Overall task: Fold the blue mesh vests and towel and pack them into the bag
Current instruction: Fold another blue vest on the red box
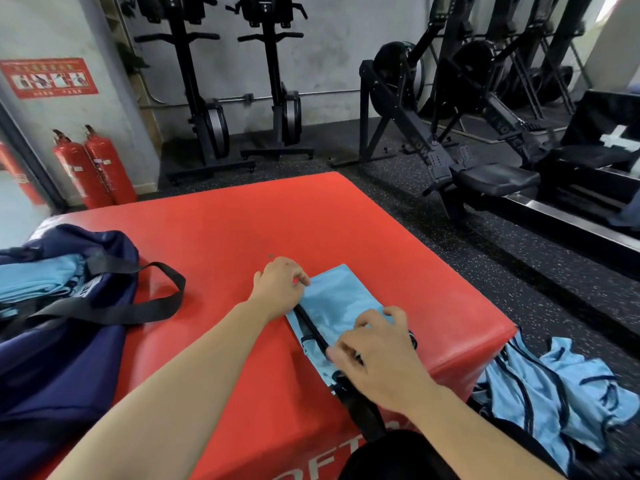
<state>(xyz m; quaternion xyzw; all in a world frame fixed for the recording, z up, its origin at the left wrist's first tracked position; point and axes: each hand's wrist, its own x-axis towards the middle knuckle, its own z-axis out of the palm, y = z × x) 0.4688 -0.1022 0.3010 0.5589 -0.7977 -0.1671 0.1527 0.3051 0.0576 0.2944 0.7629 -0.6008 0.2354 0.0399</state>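
On red box (225,230): one vest (334,297), one navy bag (59,368); left hand (278,289), right hand (379,356) pinch vest, fingers (299,276) curled.

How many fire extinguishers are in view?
2: left extinguisher and right extinguisher, side by side against the wall. A red shape at the frame edge might be another.

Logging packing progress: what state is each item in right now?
Light blue mesh vest on red padded box: folded narrow, lying flat
Navy fabric bag: open, blue cloth inside
Blue mesh vests on floor: crumpled, unfolded
Left hand: gripping vest's far end
Right hand: gripping its near end
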